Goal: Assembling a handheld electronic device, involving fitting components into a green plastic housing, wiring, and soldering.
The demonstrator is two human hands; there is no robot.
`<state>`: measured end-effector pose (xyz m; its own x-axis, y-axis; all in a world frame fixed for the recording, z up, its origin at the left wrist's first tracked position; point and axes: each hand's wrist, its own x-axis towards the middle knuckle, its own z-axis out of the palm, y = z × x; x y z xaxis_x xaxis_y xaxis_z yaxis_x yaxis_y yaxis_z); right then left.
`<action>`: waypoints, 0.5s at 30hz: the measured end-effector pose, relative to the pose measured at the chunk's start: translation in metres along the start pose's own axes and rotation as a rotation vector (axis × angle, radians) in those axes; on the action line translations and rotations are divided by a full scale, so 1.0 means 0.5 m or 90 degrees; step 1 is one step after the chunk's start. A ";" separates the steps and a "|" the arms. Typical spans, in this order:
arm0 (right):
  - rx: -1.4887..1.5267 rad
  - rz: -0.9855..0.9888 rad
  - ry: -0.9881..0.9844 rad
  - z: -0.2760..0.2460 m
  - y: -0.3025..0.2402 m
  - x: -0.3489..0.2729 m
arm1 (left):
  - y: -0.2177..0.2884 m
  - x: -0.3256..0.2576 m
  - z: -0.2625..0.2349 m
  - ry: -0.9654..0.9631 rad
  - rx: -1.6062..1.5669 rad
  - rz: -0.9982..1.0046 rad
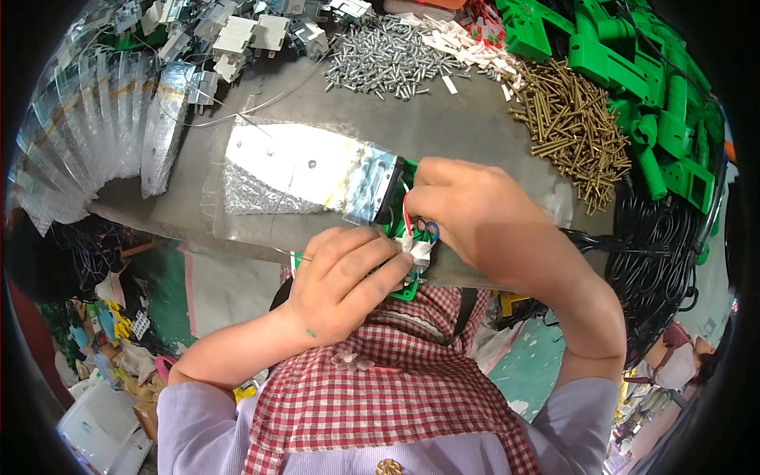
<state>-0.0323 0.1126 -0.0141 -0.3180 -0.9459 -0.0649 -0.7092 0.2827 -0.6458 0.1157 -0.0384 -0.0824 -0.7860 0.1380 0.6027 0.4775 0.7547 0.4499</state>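
A green plastic housing lies open at the table's near edge, with small wires and parts inside. A broad shiny metal plate, partly in clear bubble wrap, extends leftward from its black end. My left hand is closed over the housing's near-left side, fingertips against a white connector piece. Over the far-right side, my right hand is curled in a pinch beside a red and white wire pair; its fingertips are partly hidden. A blue wire loop shows below those fingers.
Silver screws, white strips and long brass-coloured screws lie in piles at the back. Green housings and black cables crowd the right. Wrapped plates fan out at left, near white switch-like boxes.
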 end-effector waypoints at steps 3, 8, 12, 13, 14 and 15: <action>-0.029 0.026 0.019 0.002 -0.004 -0.003 | 0.000 0.003 -0.002 -0.009 -0.008 -0.004; 0.026 0.047 -0.009 0.002 -0.003 -0.007 | 0.011 0.011 -0.015 -0.054 -0.018 -0.044; 0.043 0.048 -0.009 -0.007 -0.006 -0.012 | 0.010 0.023 -0.026 -0.100 -0.005 -0.066; 0.052 0.070 -0.017 -0.008 -0.006 -0.009 | 0.010 0.025 -0.027 -0.101 -0.003 -0.067; 0.062 0.093 -0.025 -0.008 -0.006 -0.006 | 0.010 0.025 -0.028 -0.103 0.001 -0.078; 0.063 0.092 -0.025 -0.007 -0.007 -0.005 | 0.010 0.027 -0.030 -0.105 0.005 -0.089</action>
<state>-0.0310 0.1146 -0.0090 -0.3856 -0.9026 -0.1914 -0.5917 0.4010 -0.6994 0.1132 -0.0425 -0.0623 -0.8983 0.1339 0.4185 0.3565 0.7788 0.5161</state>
